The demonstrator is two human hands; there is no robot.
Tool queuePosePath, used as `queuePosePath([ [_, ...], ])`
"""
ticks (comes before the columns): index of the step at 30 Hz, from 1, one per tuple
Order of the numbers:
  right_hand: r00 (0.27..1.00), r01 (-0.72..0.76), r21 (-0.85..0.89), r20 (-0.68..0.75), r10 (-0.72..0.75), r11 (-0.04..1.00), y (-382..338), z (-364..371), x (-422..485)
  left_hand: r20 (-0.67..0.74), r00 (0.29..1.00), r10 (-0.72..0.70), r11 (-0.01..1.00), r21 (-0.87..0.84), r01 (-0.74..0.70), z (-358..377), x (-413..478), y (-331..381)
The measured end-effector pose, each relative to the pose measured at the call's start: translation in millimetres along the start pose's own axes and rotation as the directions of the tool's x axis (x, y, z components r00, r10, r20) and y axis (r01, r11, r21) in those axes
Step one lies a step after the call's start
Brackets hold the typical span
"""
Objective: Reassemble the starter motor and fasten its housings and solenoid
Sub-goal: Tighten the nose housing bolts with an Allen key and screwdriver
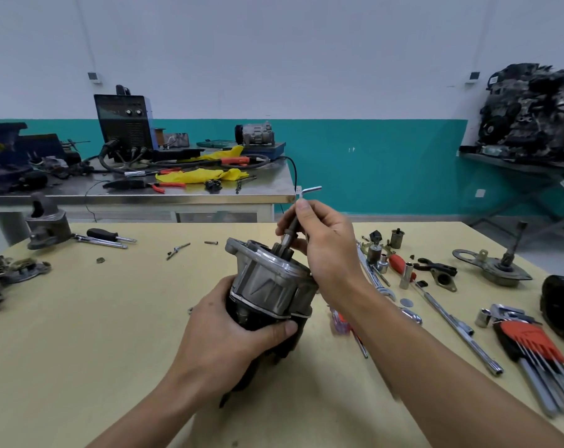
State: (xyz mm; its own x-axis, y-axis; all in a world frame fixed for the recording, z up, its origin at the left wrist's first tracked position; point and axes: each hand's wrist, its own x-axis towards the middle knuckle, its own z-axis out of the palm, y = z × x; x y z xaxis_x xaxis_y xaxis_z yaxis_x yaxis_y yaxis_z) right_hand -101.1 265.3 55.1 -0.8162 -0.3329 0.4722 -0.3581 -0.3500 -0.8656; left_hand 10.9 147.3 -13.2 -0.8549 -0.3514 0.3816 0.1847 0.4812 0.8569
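The starter motor (267,282) stands tilted above the yellow table (112,318), its grey aluminium housing on top and its black body below. My left hand (232,331) grips the black body from the left, thumb across the front. My right hand (319,244) is at the top of the housing, its fingers curled round a silver L-shaped hex key (308,191) whose short arm sticks out above my fingertips. The dark shaft (288,236) rises from the housing just beside those fingers. The key's lower end is hidden behind my hand.
Right of the motor lie sockets, a spanner, a red-handled screwdriver (398,263), a long extension bar (458,328) and a red hex key set (532,347). Loose screws (177,250) and a ratchet (102,239) lie at the back left. A steel bench (144,195) stands behind.
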Motion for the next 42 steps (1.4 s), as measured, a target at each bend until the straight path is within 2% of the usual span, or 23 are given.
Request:
queuePosePath([
  [4,0.984,-0.066,0.123,-0.158,0.085,0.990,-7.8,-7.7,2.4,0.028,1.000,0.008,1.000,-0.013,-0.008,-3.3,0.4,0.5],
  [8,0.966,-0.012,0.149,-0.255,0.050,0.989,-16.3,-33.0,-3.9,0.066,0.997,0.035,0.999,-0.025,-0.033,-5.5,0.1,-1.6],
  [12,0.984,-0.051,0.235,-0.153,0.088,0.971,-15.0,-52.0,-21.3,0.117,0.990,0.082,0.996,-0.045,-0.077,-8.2,2.2,-5.2],
  [15,0.985,-0.073,0.280,-0.129,0.113,0.957,-14.3,-57.7,-29.1,0.110,0.987,0.115,0.992,-0.071,-0.108,-9.2,3.1,-4.7],
  [18,0.992,-0.011,0.180,-0.120,0.033,0.984,-15.3,-58.7,-31.6,0.095,0.989,0.117,0.988,-0.108,-0.107,-8.1,3.5,-2.8],
  [22,0.993,0.112,-0.011,-0.037,-0.113,0.994,-19.8,-60.4,-34.2,0.104,0.987,0.126,0.986,-0.124,-0.113,-7.2,4.4,-2.4],
  [25,0.988,0.152,-0.056,0.002,-0.152,0.987,-22.9,-60.8,-35.7,0.109,0.985,0.131,0.985,-0.127,-0.117,-8.3,4.5,-2.7],
  [42,0.993,0.110,-0.085,0.062,-0.105,0.990,-22.1,-62.7,-34.4,0.101,0.981,0.167,0.977,-0.148,-0.152,-9.9,3.8,-2.4],
])
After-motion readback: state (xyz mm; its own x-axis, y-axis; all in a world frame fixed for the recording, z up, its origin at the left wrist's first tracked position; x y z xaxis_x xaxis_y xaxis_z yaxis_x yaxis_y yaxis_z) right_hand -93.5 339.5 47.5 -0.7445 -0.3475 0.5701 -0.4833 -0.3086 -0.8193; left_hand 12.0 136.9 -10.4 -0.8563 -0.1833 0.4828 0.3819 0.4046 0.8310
